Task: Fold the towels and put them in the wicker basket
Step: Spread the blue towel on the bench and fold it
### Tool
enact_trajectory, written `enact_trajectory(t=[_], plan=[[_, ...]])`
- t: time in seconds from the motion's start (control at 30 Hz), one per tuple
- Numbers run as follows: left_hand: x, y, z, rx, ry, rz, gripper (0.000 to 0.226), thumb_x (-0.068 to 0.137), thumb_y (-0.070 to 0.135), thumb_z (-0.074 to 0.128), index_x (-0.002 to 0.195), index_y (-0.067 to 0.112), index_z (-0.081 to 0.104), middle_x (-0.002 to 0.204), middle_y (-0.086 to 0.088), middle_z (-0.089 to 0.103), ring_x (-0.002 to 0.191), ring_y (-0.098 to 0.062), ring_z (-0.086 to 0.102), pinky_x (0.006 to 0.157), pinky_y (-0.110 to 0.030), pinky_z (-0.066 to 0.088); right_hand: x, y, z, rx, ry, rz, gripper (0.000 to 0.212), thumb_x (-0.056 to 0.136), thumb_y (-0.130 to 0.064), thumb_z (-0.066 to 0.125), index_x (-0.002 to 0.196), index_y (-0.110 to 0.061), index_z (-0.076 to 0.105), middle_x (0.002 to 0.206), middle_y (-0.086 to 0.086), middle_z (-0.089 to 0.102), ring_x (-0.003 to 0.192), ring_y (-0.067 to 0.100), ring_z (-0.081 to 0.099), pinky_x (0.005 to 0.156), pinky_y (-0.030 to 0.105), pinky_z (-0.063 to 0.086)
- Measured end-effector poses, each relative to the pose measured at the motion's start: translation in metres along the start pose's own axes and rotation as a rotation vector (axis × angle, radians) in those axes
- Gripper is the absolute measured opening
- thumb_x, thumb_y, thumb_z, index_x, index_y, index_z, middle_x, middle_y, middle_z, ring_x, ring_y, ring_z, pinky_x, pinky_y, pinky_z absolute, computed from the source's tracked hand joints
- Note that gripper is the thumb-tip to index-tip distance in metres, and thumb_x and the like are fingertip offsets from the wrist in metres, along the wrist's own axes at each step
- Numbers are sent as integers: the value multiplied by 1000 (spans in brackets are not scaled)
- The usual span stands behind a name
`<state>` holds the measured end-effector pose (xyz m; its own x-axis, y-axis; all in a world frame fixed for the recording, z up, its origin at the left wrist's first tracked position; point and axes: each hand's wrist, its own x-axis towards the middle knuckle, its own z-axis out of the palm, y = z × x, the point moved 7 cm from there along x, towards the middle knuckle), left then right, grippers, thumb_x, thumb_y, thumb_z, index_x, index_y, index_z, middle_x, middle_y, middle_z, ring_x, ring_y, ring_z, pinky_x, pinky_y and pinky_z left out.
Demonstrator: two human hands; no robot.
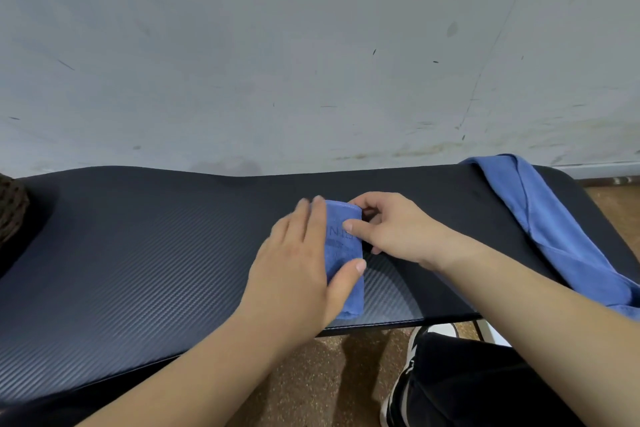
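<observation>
1. While the left hand [298, 267] is lying flat on the folded blue towel [344, 246], its fingers are stretching straight towards the wall and its thumb is reaching across the cloth, so it is pressing rather than gripping.
2. And the right hand [394, 229] is working the towel's right edge: its thumb is resting on top and its fingers are curling in at the side, pinching the cloth.
3. That towel is sitting as a narrow, compact packet near the middle of the black carbon-pattern table [138, 253], its near end lying close to the front edge.
4. Over on the right, a second blue towel [554, 225] is lying unfolded, draping over that end of the table, well apart from the hands.
5. At the far left, a sliver of the dark wicker basket [12, 211] is peeking into view on the table.
6. Below, a black trouser leg [467, 381] and a black-and-white sneaker [398, 388] are showing over the brown speckled floor [311, 374].
</observation>
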<state>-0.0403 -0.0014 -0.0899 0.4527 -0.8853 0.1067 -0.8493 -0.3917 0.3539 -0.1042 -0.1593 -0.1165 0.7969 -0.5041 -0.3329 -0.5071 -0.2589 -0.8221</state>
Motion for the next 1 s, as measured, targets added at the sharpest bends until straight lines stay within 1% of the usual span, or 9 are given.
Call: enact_trajectory(t=[0.07,0.13,0.23,0.33,0.43,0.5,0.7,0.87,1.0], plan=[[-8,-8,7,44,-106,-102,105,84,83,27,163,18,5,142,5,46,122,-17,46,104,-31,45,1,2,0,4,6,18,10,94,-27,72,104,-24,73,97,-4,77,75,7,66,67,29,62],[-12,-13,12,-33,-195,-167,104,85,80,43,163,24,2,126,8,48,109,-13,52,91,-31,51,1,4,0,5,-5,31,10,93,-29,73,102,-26,73,97,-6,76,80,8,69,68,27,62],[-7,-19,12,-245,-228,-242,108,82,64,69,162,34,3,123,11,43,104,-10,55,86,-29,51,2,6,-1,15,-50,55,12,92,-27,75,103,-25,72,98,-6,76,90,14,72,73,31,64],[-3,-23,8,-391,-253,-267,113,78,43,82,161,40,5,123,13,40,101,-7,55,84,-27,50,0,9,1,20,-125,55,25,90,-16,76,111,-26,68,103,-4,75,96,16,71,83,40,64],[3,-29,-2,-565,-259,-258,111,74,28,86,159,45,17,116,21,47,101,1,57,86,-21,50,-5,5,6,76,-258,-9,55,80,-8,77,127,-32,63,119,-3,73,112,16,70,101,46,56],[7,-34,-11,-658,-283,-239,106,71,22,89,156,45,30,114,23,56,101,0,63,91,-25,55,-11,-1,10,185,-366,-35,66,76,-3,79,134,-28,60,127,5,70,121,25,67,105,48,53],[-1,-52,-52,-732,-267,-154,89,69,7,91,143,38,53,113,19,66,93,-9,73,80,-19,57,-24,-29,20,321,-475,-77,59,76,1,78,132,-7,63,129,23,68,115,28,67,104,44,53],[-15,-70,-78,-675,-270,-199,83,71,19,93,141,41,55,114,14,69,96,-5,72,88,-24,59,-31,-45,38,380,-439,-66,47,80,-5,74,127,-6,68,124,21,71,112,29,69,103,48,51],[-45,-95,-83,-713,-418,-300,61,73,30,93,126,38,64,111,12,75,100,-4,72,92,-33,60,-38,-59,64,367,-339,5,47,80,-19,77,125,-7,69,118,16,75,105,29,73,88,41,58]])
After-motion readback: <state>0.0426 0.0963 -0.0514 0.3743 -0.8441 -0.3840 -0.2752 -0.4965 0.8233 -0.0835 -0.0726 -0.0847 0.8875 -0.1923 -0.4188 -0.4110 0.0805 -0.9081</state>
